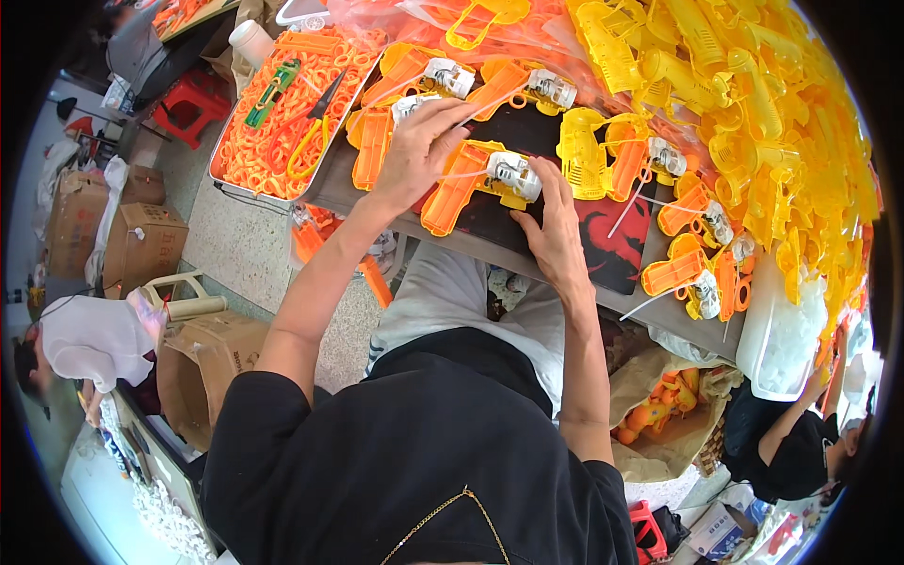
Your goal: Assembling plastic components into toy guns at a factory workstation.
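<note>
In front of me on the dark work table lies a half-built toy gun (450, 200), with an orange handle piece in a yellow half-shell and a white-and-clear mechanism (513, 175). My right hand (556, 226) grips its right end, fingers on the mechanism and thumb by the yellow edge. Over its upper left side is my left hand (416, 151), fingers bent and closed together. A thin pale tube (464, 175) runs from the mechanism toward that hand; whether the fingers pinch it is hidden. Several similar assemblies (673, 273) lie around, some with tubes sticking out.
At the left, a tray (218, 168) of small orange parts holds cutters (325, 99) and a green tool (273, 94). Yellow shells (753, 122) pile up at the right, above a white bin (777, 353). A bag (659, 452) of orange parts stands below. People work on both sides.
</note>
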{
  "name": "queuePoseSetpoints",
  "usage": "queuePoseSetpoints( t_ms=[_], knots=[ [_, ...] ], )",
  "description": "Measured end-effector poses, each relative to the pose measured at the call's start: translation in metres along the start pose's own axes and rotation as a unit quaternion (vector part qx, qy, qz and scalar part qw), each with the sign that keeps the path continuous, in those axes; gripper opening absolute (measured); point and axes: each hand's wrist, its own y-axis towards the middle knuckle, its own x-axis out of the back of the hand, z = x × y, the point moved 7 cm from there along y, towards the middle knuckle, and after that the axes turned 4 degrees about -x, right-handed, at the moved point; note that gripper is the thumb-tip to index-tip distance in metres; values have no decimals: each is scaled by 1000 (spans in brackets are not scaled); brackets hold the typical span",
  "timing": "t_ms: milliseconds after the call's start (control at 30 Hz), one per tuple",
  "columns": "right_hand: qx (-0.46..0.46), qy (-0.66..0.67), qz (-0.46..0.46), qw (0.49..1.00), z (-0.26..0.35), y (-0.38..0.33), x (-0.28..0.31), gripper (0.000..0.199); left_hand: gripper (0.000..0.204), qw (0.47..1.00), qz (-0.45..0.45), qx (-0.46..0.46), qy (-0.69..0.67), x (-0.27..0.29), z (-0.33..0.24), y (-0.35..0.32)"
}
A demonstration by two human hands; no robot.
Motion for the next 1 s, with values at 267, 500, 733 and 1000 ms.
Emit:
queuePoseSetpoints(
  t_ms=[267, 500, 733, 1000],
  knots=[
    [20, -165, -59, 984, 20, 13, -1, 50, 22, 910, 99, -60, 399, -4, 10, -10],
    [3, -42, -139, 989, 3, 9, 9, 47, 18, 989, 94, 80, 80, -11, 20, -7],
    [-28, -13, -124, 992, -3, 13, 14, 46, 22, 932, 66, 290, -210, -31, 45, -17],
    [67, -22, -234, 970, 12, 12, 22, 45, 32, 993, -12, 100, 66, 0, 19, 11]
  ],
)
